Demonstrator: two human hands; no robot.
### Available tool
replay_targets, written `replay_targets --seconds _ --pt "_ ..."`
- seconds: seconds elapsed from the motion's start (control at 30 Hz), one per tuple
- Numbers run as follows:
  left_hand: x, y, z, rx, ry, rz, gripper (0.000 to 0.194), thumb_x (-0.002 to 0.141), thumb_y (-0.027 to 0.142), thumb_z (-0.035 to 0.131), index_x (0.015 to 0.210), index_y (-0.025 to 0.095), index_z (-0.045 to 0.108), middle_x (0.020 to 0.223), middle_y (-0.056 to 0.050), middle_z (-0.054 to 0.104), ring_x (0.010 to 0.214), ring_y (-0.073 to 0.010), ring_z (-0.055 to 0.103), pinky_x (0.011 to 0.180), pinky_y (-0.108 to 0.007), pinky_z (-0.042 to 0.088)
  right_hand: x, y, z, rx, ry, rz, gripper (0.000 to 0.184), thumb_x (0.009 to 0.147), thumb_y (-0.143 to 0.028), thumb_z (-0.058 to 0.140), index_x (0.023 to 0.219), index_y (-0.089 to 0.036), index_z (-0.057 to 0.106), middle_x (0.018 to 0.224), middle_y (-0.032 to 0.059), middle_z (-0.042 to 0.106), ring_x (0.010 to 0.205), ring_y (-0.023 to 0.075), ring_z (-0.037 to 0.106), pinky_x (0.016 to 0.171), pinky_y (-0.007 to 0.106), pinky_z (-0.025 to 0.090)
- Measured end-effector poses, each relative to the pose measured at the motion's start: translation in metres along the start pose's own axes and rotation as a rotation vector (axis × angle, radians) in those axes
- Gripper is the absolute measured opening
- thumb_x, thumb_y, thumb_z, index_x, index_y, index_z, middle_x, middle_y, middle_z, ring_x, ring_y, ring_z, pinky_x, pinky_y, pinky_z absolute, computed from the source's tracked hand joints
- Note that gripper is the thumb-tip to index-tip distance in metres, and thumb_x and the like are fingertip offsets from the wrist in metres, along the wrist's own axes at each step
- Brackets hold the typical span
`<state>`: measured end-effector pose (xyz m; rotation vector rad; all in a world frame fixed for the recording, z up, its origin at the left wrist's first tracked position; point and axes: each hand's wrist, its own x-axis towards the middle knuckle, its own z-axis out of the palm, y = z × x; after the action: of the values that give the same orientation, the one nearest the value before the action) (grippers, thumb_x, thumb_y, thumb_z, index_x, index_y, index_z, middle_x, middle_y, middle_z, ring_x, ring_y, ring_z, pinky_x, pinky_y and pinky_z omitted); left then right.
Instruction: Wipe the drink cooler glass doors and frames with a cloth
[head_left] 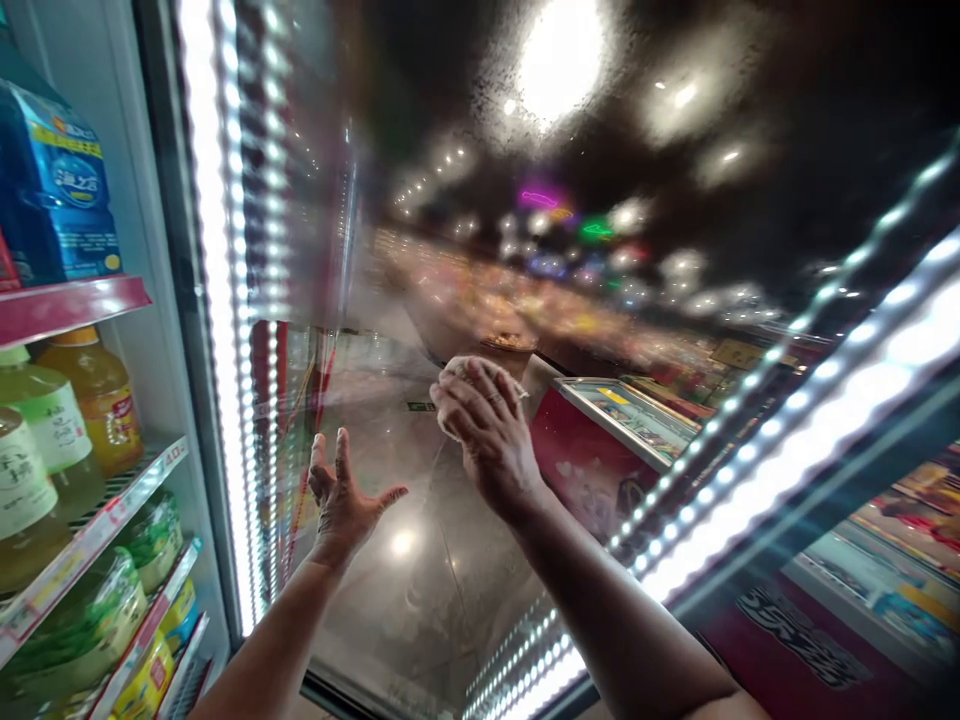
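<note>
A crumpled white cloth [469,375] sits at the centre of the frame, pressed against the fogged glass door [525,200] of a drinks cooler. The right hand [487,435] lies flat over the cloth with its fingers close together and curled onto it, holding it to the pane. The left hand [343,495] is lower and to the left, well apart from the cloth, fingers spread and palm toward the glass; whether it touches the pane cannot be told.

The door fills the middle and upper right of the frame, and through it a blurred shop floor and chest freezers [630,420] show. LED strips [232,300] run down the door frame at left and slant across the lower right.

At the left edge, cooler shelves [67,305] carry drinks: a blue bottle pack [60,190] at upper left, an orange juice bottle [101,400] and green-labelled tea bottles [37,450] below it, and green-wrapped bottles [112,610] at lower left.
</note>
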<state>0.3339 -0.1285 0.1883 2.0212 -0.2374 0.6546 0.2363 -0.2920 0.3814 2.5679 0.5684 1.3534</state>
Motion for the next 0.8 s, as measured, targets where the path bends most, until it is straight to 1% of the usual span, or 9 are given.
replay_targets --seconds 0.1,0.2,0.3,0.4,0.47,0.53,0.67,0.73,0.8 --pt "0.000 0.000 0.001 0.002 -0.002 -0.017 0.126 0.060 0.060 0.084 0.159 0.023 0.017 0.163 -0.023 0.007 0.152 -0.0453 0.009 0.120 -0.062 0.020 0.004 0.000 0.001 0.019 -0.037 -0.029 0.044 0.100 -0.017 0.049 0.143 -0.028 0.053 0.148 0.0017 0.056 0.151 0.0204 0.030 0.126 0.046 0.022" --pt "0.000 -0.001 0.002 0.005 0.006 -0.018 0.126 0.059 0.059 0.085 0.159 0.020 0.019 0.163 -0.024 0.007 0.152 -0.0451 0.009 0.120 -0.062 0.020 0.020 0.005 -0.003 -0.011 0.037 0.056 0.042 0.101 -0.018 0.047 0.142 -0.024 0.055 0.151 0.0061 0.052 0.152 0.0215 0.028 0.125 0.047 0.024" --pt "0.000 -0.002 0.004 0.013 0.010 -0.015 0.124 0.060 0.059 0.085 0.159 0.020 0.020 0.163 -0.024 0.007 0.152 -0.0448 0.010 0.120 -0.062 0.020 0.031 0.004 0.001 -0.042 0.094 0.124 0.045 0.102 -0.017 0.042 0.146 -0.020 0.050 0.157 0.0098 0.044 0.152 0.0216 0.027 0.125 0.048 0.024" --pt "0.000 -0.002 0.005 0.015 0.020 -0.008 0.125 0.060 0.059 0.084 0.159 0.022 0.019 0.164 -0.022 0.006 0.153 -0.0444 0.009 0.120 -0.062 0.021 0.029 -0.005 0.012 -0.028 0.037 0.037 0.050 0.101 -0.016 0.040 0.151 -0.019 0.042 0.159 0.0088 0.041 0.152 0.0203 0.026 0.126 0.046 0.022" --pt "0.000 -0.001 0.005 0.015 0.025 -0.007 0.125 0.059 0.059 0.085 0.159 0.023 0.018 0.164 -0.022 0.007 0.153 -0.0443 0.010 0.119 -0.062 0.022 0.027 -0.009 0.018 -0.012 -0.014 -0.026 0.050 0.101 -0.017 0.041 0.151 -0.019 0.041 0.159 0.0071 0.041 0.152 0.0197 0.026 0.127 0.043 0.021" --pt "-0.001 0.001 0.004 0.011 0.025 -0.009 0.126 0.059 0.059 0.085 0.159 0.023 0.019 0.163 -0.022 0.008 0.152 -0.0448 0.011 0.119 -0.063 0.023 0.028 -0.010 0.019 -0.011 -0.020 -0.024 0.049 0.101 -0.017 0.041 0.150 -0.019 0.043 0.159 0.0063 0.041 0.153 0.0195 0.025 0.127 0.043 0.021" --pt "-0.001 0.002 0.004 -0.006 0.027 -0.019 0.125 0.058 0.057 0.086 0.159 0.025 0.020 0.163 -0.022 0.009 0.152 -0.0457 0.012 0.117 -0.065 0.024 0.035 -0.009 0.019 -0.028 0.053 0.056 0.048 0.100 -0.014 0.041 0.148 -0.019 0.046 0.159 0.0076 0.041 0.153 0.0209 0.024 0.127 0.047 0.020" --pt "-0.002 0.001 0.005 -0.008 0.030 -0.019 0.124 0.059 0.057 0.086 0.159 0.025 0.020 0.163 -0.021 0.009 0.152 -0.0451 0.012 0.118 -0.064 0.024 0.038 -0.010 0.020 -0.019 0.041 0.032 0.048 0.100 -0.015 0.044 0.147 -0.019 0.047 0.158 0.0080 0.042 0.153 0.0213 0.026 0.126 0.047 0.021" --pt "-0.002 0.001 0.005 -0.007 0.031 -0.015 0.124 0.059 0.057 0.086 0.159 0.025 0.020 0.163 -0.021 0.009 0.152 -0.0443 0.011 0.118 -0.063 0.024 0.042 -0.010 0.021 0.000 -0.005 -0.010 0.047 0.099 -0.015 0.046 0.146 -0.019 0.049 0.157 0.0077 0.044 0.152 0.0208 0.029 0.126 0.045 0.023"
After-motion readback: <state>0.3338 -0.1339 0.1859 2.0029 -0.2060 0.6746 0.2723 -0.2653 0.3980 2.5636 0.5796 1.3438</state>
